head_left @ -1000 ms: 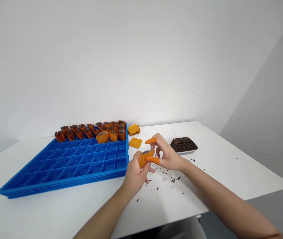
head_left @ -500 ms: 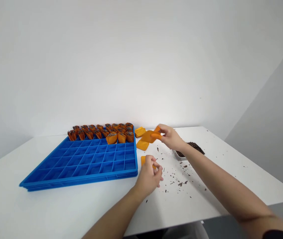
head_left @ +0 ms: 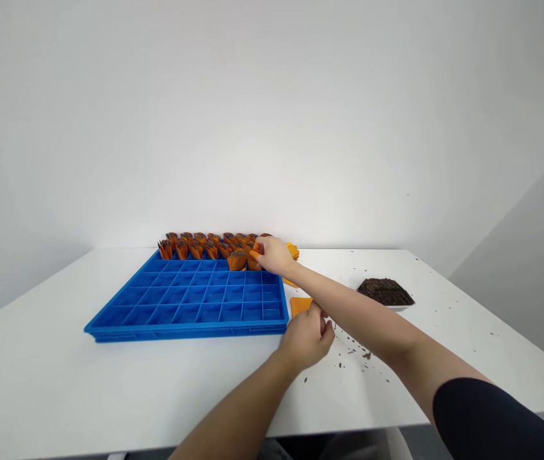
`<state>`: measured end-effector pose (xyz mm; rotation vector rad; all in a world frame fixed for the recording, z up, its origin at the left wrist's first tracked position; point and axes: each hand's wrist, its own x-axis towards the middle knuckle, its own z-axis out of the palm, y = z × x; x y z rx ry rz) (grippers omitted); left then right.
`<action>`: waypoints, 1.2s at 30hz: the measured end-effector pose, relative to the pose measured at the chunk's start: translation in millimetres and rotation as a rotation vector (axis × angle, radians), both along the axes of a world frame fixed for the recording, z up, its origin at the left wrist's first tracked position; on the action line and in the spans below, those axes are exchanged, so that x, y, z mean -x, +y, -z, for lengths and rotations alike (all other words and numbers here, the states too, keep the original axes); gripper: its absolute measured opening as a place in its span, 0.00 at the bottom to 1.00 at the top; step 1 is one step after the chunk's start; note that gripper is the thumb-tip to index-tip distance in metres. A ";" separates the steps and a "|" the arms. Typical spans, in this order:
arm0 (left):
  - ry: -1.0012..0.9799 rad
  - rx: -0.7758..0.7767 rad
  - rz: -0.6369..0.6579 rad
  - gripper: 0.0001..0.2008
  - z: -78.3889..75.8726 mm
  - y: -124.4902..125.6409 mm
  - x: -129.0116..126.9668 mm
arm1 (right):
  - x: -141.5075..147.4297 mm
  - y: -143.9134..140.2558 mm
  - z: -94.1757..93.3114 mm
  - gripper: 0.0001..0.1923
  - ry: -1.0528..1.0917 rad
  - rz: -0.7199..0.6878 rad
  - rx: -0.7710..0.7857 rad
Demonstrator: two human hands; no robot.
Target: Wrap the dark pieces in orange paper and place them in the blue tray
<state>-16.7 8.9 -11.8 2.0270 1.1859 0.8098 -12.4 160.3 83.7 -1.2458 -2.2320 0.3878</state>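
A blue grid tray (head_left: 190, 303) lies on the white table (head_left: 61, 377). Its far rows hold several orange pouches (head_left: 205, 248) filled with dark pieces. My right hand (head_left: 274, 254), with orange finger cots, reaches over the tray's far right corner and holds an orange filled pouch (head_left: 254, 259) at a cell there. My left hand (head_left: 308, 335) rests on the table just right of the tray's near corner, fingers curled over a flat orange pouch (head_left: 299, 305).
A white dish of dark brown flat pieces (head_left: 385, 292) sits at the right of the table. Dark crumbs (head_left: 355, 351) are scattered near my left hand. More flat orange pouches (head_left: 293, 250) lie behind my right hand. A white wall stands behind.
My right hand carried the filled pouch left from above the loose pouches to the tray's far right cells. My left hand stayed by the flat pouch. The view shifted left.
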 end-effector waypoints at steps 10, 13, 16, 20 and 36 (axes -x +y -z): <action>0.146 -0.060 0.021 0.07 -5.5 -6.9 1.4 | -32.5 9.7 -10.3 0.04 0.036 0.020 0.355; 0.121 -0.065 0.021 0.07 -5.3 -5.8 1.9 | -41.2 9.5 -18.4 0.05 0.022 0.052 0.351; 0.107 -0.066 0.027 0.07 -4.8 -4.5 2.3 | -43.9 7.3 -23.3 0.04 -0.036 0.097 0.304; 0.101 -0.060 0.021 0.07 -5.2 -3.6 3.5 | -43.4 4.9 -24.5 0.04 -0.132 0.141 0.203; 0.102 -0.050 0.026 0.07 -4.2 -3.3 1.1 | -24.7 8.0 -3.5 0.08 -0.450 0.121 -0.072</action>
